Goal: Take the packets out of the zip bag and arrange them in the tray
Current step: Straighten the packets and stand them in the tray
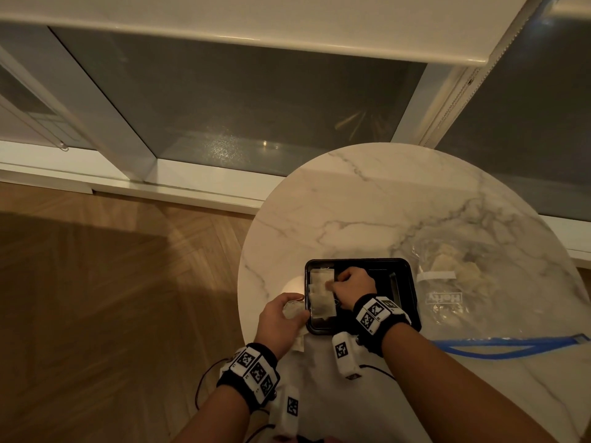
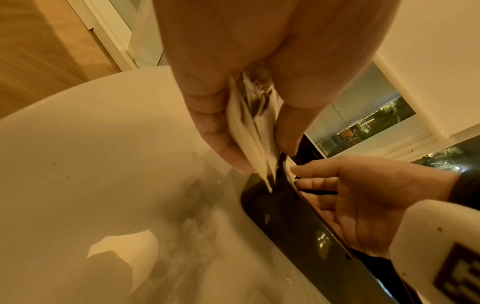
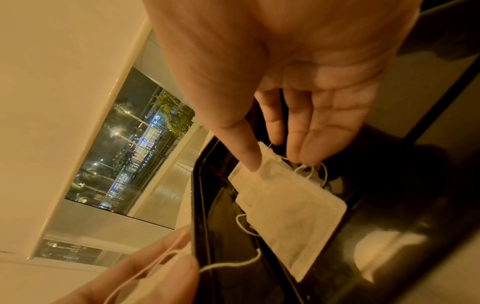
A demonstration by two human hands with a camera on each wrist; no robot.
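Head: placing stage. Pinching a packet (image 1: 323, 284) with right hand (image 1: 355, 284) inside tray (image 1: 383, 279), left column, with zip bag (image 1: 463, 282) right of tray, not yet emptied.
Left wrist: gripping spare packets (image 2: 254, 127) in left hand (image 2: 259, 51), beside tray rim.
Right wrist: thumb-and-fingertip pinch on packet (image 3: 288, 201), low over tray floor. Next: lay flat, release, align with row

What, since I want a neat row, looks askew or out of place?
Nothing looks spilled. The packets in the tray overlap slightly crooked where the right hand pinches one, and a loose string from the bunch in the left hand trails over the tray's rim.
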